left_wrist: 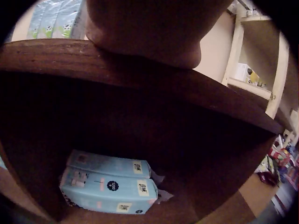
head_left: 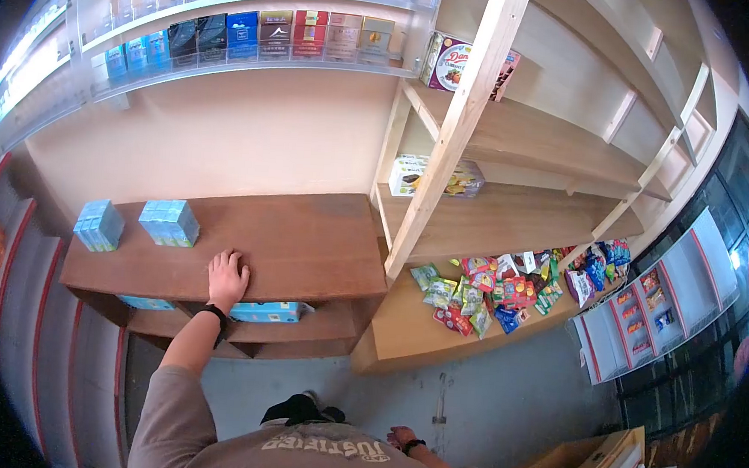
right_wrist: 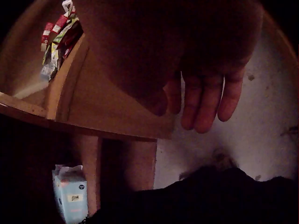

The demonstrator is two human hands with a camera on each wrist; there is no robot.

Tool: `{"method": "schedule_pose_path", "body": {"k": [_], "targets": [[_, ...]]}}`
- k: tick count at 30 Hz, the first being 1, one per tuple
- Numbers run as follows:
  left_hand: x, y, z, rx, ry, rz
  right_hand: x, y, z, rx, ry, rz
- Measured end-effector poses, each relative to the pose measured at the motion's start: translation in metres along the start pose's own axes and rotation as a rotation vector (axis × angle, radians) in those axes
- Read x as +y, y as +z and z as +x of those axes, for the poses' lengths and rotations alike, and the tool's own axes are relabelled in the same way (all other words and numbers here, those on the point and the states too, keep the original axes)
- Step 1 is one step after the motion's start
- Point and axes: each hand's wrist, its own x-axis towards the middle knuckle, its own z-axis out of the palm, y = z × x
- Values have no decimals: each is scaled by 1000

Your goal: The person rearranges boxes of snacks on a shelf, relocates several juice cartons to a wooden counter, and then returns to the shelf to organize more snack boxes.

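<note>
My left hand [head_left: 228, 278] rests palm down on the brown counter [head_left: 306, 230], near its front edge, fingers extended and holding nothing. Just beyond it, to the left, stand two light-blue plastic-wrapped packs [head_left: 169, 222], a little apart from each other. Under the countertop, larger light-blue packs [left_wrist: 112, 186] lie in a dark compartment, with torn wrapping at one end. My right hand [right_wrist: 201, 98] hangs low beside my body, its fingers loosely straight and nothing in them; the floor shows behind it.
To the right, a low wooden ledge [head_left: 385, 333] carries many snack bags [head_left: 474, 296] under wooden shelves [head_left: 521, 217]. Clear racks with cigarette packs [head_left: 242, 35] hang above the counter. Grey tiered shelves [head_left: 60, 326] stand left, and an open cardboard box [head_left: 583, 466] sits at lower right.
</note>
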Motion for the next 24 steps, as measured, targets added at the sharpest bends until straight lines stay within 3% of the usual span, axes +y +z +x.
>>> {"method": "schedule_pose_path", "body": {"k": [1, 5, 7, 11, 13, 19, 23, 24], "targets": [[-2, 0, -1, 2, 8, 1, -14, 5, -4, 101, 373, 422], [-2, 1, -1, -8, -2, 11, -14, 7, -5, 53, 339, 109], [1, -3, -1, -35, -13, 2, 2, 7, 3, 28, 193, -171], [0, -3, -1, -36, -14, -2, -15, 5, -24, 49, 90, -68], [0, -3, -2, -23, -10, -18, -28, 9, -31, 138, 428, 268], [-2, -2, -2, 30, 25, -21, -47, 11, -59, 168, 484, 312], [2, -7, -2, -24, -26, -10, 35, 12, -19, -2, 330, 256], [1, -5, -1, -15, -20, -10, 40, 15, -16, -31, 263, 86]]}}
